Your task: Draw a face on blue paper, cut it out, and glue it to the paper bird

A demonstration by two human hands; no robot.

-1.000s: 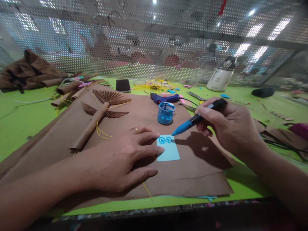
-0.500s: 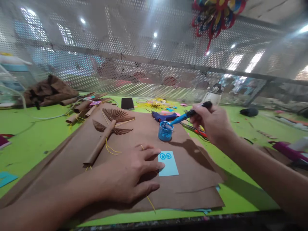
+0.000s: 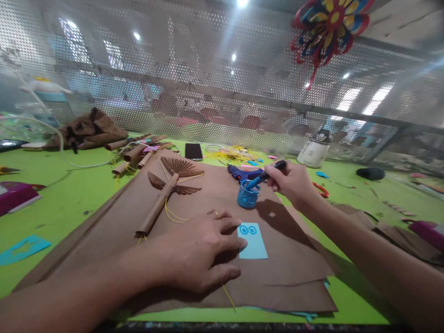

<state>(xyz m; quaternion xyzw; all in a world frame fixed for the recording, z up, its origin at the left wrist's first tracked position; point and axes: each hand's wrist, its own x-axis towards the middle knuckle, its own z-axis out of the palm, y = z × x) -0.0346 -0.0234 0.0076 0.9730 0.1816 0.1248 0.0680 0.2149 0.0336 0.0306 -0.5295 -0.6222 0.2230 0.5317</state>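
Observation:
My left hand [image 3: 204,249] lies with fingers spread on brown paper, fingertips on the left edge of a small light-blue paper [image 3: 255,247]. Two eye shapes in darker blue are drawn on that paper. Pinched in my right hand [image 3: 289,182] is a thick black-and-blue paintbrush [image 3: 263,177]. Its lower end sits inside a small blue-smeared paint jar [image 3: 247,200], where the tip is hidden. Left of the jar lies a rolled brown-paper figure [image 3: 161,199] with fan-pleated wings and yellow strings.
Behind the jar lies a blue glue gun [image 3: 243,173]. A phone [image 3: 193,151], yellow strands [image 3: 232,155] and paper rolls [image 3: 133,152] lie farther back. A white bottle [image 3: 315,150] stands at the back right, before a perforated metal screen [image 3: 208,101].
My right hand has lowered, and the paintbrush reaches deeper into the jar at a steeper tilt. The view has shifted, moving everything slightly right. My left hand stays on the light-blue paper.

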